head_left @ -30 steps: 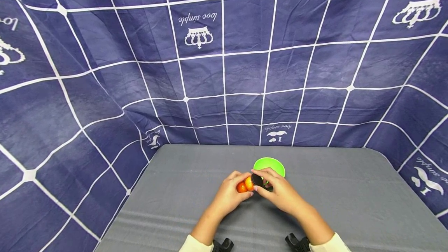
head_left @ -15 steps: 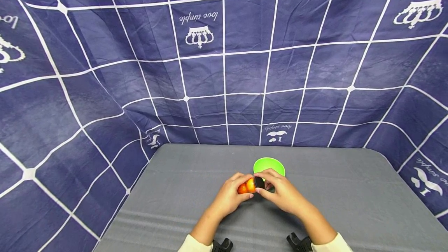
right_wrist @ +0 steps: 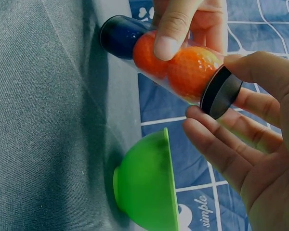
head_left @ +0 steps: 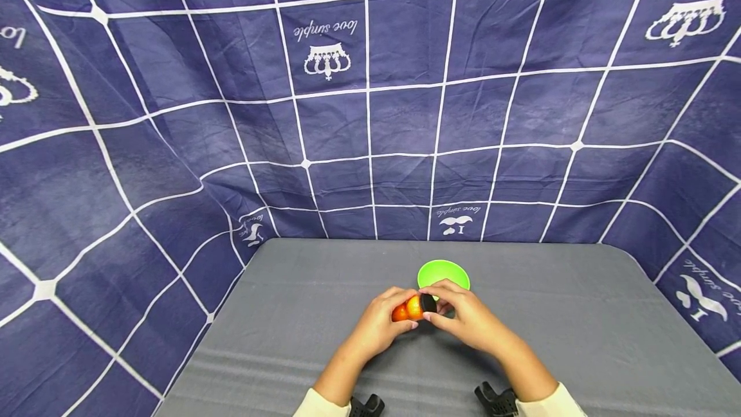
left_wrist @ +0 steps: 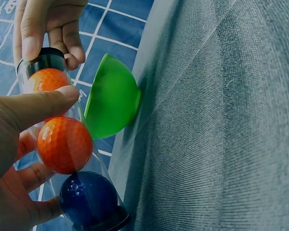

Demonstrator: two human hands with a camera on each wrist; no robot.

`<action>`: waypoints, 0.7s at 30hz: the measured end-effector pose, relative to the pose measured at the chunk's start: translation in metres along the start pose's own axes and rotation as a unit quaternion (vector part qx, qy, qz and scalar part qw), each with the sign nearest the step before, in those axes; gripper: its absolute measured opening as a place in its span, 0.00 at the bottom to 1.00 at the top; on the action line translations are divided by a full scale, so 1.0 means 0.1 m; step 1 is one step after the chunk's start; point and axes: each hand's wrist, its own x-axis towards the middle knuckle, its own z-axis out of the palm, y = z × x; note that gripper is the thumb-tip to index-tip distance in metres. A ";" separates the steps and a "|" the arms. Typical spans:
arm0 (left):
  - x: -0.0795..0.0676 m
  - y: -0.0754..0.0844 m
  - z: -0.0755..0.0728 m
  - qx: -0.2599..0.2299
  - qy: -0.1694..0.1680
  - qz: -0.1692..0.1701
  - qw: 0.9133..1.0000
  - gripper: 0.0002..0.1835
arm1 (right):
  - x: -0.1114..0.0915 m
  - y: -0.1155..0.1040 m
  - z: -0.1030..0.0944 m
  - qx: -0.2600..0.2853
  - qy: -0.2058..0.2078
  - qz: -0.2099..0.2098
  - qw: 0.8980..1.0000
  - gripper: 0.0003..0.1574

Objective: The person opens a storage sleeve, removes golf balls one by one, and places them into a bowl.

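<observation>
My left hand (head_left: 376, 327) grips a clear tube (left_wrist: 98, 161) around its middle, thumb across the front. Inside it lie two orange golf balls (left_wrist: 65, 144) and a dark blue ball (left_wrist: 88, 198), the blue one at the far end from my right hand. A black cap (right_wrist: 221, 91) sits on the end near my right hand (head_left: 471, 320), whose thumb and fingers pinch it at the rim. The tube is held tilted above the table. Just behind the hands, a green bowl (head_left: 442, 272) stands upright.
The table (head_left: 324, 269) has a grey cloth cover with a few creases. A blue curtain (head_left: 405, 121) with white grid lines hangs behind it and along both sides. Black wrist mounts (head_left: 494, 399) show below the forearms.
Between one second and half a second ago, the tube and its cap shifted slightly right and toward me, and my right fingers moved slightly around the cap. Little differs since then.
</observation>
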 end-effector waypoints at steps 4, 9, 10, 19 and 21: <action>0.00 -0.01 -0.01 -0.013 0.005 -0.004 1.000 0.28 | 0.00 -0.01 -0.01 0.014 -0.009 0.009 1.000 0.24; -0.01 0.01 -0.02 -0.015 0.011 -0.009 1.000 0.27 | 0.00 -0.02 0.01 0.008 -0.003 0.001 1.000 0.25; -0.01 0.01 -0.02 -0.015 0.012 -0.010 1.000 0.27 | 0.00 -0.01 0.02 0.009 -0.002 0.002 1.000 0.25; 0.00 0.02 -0.01 -0.007 0.028 -0.016 0.999 0.27 | 0.02 -0.04 0.05 0.008 0.014 0.016 1.000 0.25; 0.00 0.02 -0.01 -0.006 0.031 -0.015 0.999 0.27 | 0.02 -0.05 0.06 0.007 0.021 0.020 1.000 0.26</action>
